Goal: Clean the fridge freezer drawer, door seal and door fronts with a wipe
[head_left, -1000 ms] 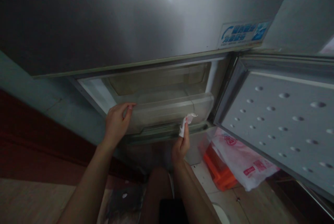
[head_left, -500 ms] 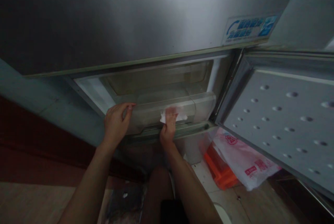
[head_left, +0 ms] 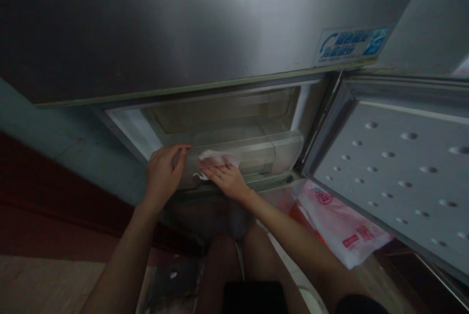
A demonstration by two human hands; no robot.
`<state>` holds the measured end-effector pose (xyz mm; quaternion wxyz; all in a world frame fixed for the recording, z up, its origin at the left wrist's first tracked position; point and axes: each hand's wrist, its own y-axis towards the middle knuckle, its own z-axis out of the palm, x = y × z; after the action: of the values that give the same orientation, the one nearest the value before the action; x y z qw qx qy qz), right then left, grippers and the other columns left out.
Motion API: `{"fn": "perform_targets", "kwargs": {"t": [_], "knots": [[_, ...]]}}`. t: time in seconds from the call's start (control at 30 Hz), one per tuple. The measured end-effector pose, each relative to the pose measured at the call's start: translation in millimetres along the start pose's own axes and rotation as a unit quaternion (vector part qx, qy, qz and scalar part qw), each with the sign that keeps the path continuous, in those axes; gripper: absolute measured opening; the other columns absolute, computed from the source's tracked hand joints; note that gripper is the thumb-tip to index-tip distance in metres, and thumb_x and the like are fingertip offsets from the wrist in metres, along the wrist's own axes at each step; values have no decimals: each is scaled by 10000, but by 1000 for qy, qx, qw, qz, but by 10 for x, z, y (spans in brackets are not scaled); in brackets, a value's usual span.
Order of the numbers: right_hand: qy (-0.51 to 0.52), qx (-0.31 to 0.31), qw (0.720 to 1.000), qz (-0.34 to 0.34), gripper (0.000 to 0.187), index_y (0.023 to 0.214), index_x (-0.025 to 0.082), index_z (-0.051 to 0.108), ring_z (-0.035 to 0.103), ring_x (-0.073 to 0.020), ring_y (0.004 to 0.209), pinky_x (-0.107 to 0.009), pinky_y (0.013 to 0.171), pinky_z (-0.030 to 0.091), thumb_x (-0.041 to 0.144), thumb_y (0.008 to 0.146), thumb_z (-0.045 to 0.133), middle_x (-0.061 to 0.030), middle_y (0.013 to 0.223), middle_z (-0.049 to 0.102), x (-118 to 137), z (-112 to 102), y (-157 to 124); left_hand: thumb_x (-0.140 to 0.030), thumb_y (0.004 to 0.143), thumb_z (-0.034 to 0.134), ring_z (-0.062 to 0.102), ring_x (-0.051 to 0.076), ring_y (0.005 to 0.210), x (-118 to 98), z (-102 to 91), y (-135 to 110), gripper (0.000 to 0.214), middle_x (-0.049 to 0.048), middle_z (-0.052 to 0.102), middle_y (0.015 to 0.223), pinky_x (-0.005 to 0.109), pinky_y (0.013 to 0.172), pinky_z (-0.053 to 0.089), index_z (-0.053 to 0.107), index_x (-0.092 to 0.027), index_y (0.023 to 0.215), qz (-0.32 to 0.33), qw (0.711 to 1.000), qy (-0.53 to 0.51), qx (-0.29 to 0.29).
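Observation:
In the head view, a clear plastic freezer drawer (head_left: 256, 155) sits in the lower compartment of a fridge. My left hand (head_left: 163, 170) grips its upper edge near the left end, fingers over the rim and thumb on the near side. Against the left-middle of the drawer front, my right hand (head_left: 227, 180) presses a white tissue (head_left: 220, 157), its fingers laid over the lower part of it. The tissue looks crumpled and thin.
The freezer door (head_left: 395, 172) is swung open at the right. Above hangs the closed grey upper door (head_left: 205, 26) with a blue sticker (head_left: 353, 44). A white-and-red plastic bag (head_left: 342, 221) lies on the floor below the open door. My knees (head_left: 252, 250) are close in front.
My right hand has slid left along the drawer front with the tissue, its forearm now slanting in from the right. My left hand stays at the drawer's edge.

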<state>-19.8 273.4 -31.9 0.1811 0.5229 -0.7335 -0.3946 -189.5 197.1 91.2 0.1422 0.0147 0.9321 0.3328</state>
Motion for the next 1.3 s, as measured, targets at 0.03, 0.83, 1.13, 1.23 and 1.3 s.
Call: {"fn": "perform_targets", "kwargs": {"t": [0.03, 0.83, 1.13, 1.23, 1.3], "knots": [[0, 1, 1000, -5, 439, 1426, 174, 423, 568, -158, 1162, -371, 1040, 407, 181, 1001, 314, -57, 1278, 638, -54, -54, -35, -372, 960, 363, 657, 261, 990, 1, 1, 0, 362, 64, 736, 1022, 413, 906, 466, 684, -218, 1020, 0, 1000, 0, 0], [-57, -135, 974, 171, 445, 1228, 198, 633, 449, -200, 1348, -408, 1018, 441, 83, 953, 304, -117, 1287, 626, -285, -443, -493, -383, 964, 359, 654, 273, 1002, 12, -1, -8, 367, 70, 730, 1025, 428, 910, 465, 677, -212, 1030, 7, 1000, 0, 5], [24, -151, 955, 254, 594, 1459, 278, 391, 322, -205, 1428, -512, 1148, 362, 41, 930, 260, -52, 1378, 560, -73, -301, -877, -379, 960, 361, 650, 271, 1012, -3, -11, -3, 341, 62, 729, 1031, 432, 919, 457, 664, -237, 1025, 4, 1000, 0, 9], [36, -143, 956, 254, 598, 1479, 285, 345, 318, -219, 1430, -519, 1129, 385, 47, 936, 268, -64, 1410, 528, -31, -292, -975, -378, 961, 363, 650, 264, 1019, 5, -8, -7, 335, 56, 730, 1037, 422, 921, 456, 664, -244, 1024, 6, 1000, 5, 10], [37, -149, 958, 243, 611, 1488, 282, 326, 307, -228, 1434, -521, 1131, 380, 36, 931, 280, -70, 1429, 504, -47, -325, -963, -375, 962, 363, 651, 269, 1018, 7, -6, -8, 344, 65, 731, 1036, 424, 916, 457, 669, -230, 1025, 6, 1000, 1, 9]]}}
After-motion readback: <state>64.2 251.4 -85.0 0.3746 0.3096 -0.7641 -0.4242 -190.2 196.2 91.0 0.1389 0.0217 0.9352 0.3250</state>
